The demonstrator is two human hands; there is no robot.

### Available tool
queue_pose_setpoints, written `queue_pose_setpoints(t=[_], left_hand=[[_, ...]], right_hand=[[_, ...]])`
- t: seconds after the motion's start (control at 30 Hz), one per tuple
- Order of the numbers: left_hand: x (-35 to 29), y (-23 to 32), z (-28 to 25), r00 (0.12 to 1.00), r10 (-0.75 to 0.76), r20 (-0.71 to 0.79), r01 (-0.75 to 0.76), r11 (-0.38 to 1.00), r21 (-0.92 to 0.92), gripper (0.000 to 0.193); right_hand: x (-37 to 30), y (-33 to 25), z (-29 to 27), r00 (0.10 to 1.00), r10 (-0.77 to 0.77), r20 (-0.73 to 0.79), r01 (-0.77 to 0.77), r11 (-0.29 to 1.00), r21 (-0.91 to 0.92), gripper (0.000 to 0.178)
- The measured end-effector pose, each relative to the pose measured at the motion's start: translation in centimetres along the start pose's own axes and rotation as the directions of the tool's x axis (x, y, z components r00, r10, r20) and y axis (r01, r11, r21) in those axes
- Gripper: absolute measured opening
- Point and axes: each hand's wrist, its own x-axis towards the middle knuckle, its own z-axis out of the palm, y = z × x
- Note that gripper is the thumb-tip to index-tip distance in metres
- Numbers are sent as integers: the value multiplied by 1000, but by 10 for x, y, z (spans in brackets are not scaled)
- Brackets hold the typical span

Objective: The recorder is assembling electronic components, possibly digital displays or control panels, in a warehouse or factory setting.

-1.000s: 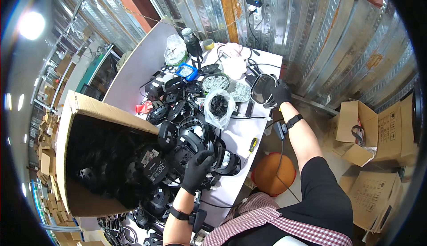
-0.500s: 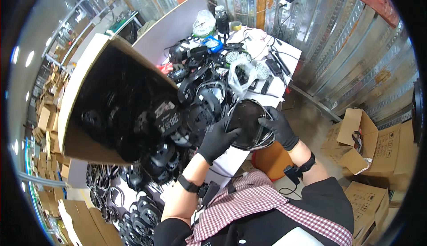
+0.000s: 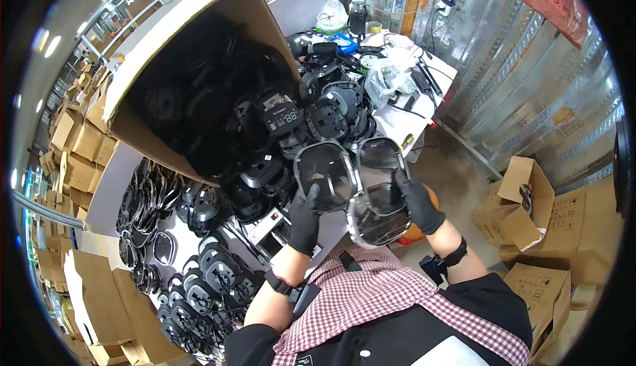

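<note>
My left hand (image 3: 306,219), in a black glove, grips the lower edge of a rounded, see-through plastic cover (image 3: 324,167) with a shiny rim. On the other side, my gloved right hand (image 3: 419,206) is closed on the outer edge of a second clear cover (image 3: 379,160). A third clear cover (image 3: 379,225) hangs below, overlapping the second. The covers meet edge to edge in front of my apron. Just beyond them lies a heap of black display housings (image 3: 328,119).
A large open cardboard box (image 3: 119,98) lies tipped on the left, black housings spilling from it. More housings (image 3: 202,286) and stacked clear covers (image 3: 142,200) sit nearer on the left. Cartons (image 3: 523,197) stand at right. A bottle (image 3: 358,18) stands at the table's far end.
The covers, held together in one overlapping stack before, are now fanned apart between my hands. My left hand has moved slightly left and lower. The whole view has shifted.
</note>
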Motion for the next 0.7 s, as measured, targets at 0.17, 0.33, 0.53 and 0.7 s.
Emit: queue_pose_setpoints(t=[0.17, 0.33, 0.53, 0.7], left_hand=[[-23, -23, 5, 937, 175, 303, -250, 940, 231, 37], [-47, 16, 26, 899, -133, 418, 103, 990, 93, 37], [-37, -19, 14, 883, -265, 387, 269, 962, 45, 28], [-42, -35, 34, 881, -317, 350, 296, 948, 115, 21]], right_hand=[[-21, 32, 51, 977, -182, -112, 155, 965, -214, 53], [-48, 39, 48, 975, -60, -215, -58, 862, -503, 55], [-79, 42, 46, 990, 28, -137, -80, 915, -394, 55], [-107, 40, 20, 988, -58, -147, -14, 893, -449, 44]])
